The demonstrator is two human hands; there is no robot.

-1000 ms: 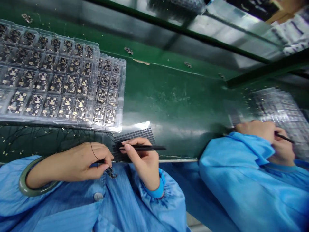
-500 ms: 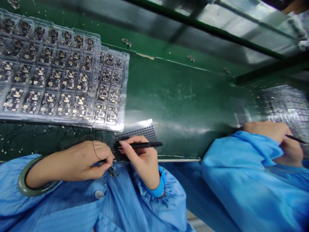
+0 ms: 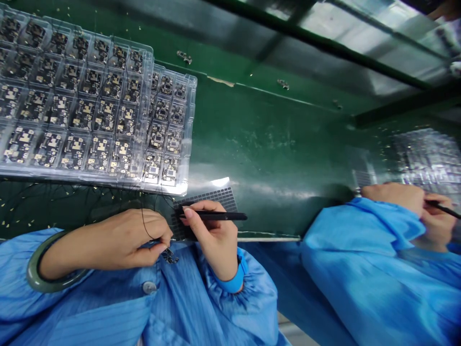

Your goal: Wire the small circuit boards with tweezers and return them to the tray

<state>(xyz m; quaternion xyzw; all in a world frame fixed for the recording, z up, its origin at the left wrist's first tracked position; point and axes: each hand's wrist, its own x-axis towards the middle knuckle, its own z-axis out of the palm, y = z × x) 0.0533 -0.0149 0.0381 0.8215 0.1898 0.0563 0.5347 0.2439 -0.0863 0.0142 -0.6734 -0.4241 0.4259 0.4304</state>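
Note:
My left hand, with a green bangle at its wrist, pinches a small dark circuit board between thumb and fingers. A thin black wire curves up from the board past my fingers. My right hand grips black tweezers like a pen, with their tips close to my left fingers. Both hands sit over a dark mesh pad at the bench edge. The board is partly hidden by my left fingertips.
A clear plastic tray holds several rows of circuit boards on the green bench. Fine wires and small scraps lie below it. To the right, a co-worker's hand in a blue sleeve works with tweezers beside a blurred tray.
The whole view has shifted slightly as my head moved. The tweezers now lie more level, and my left hand still holds the board.

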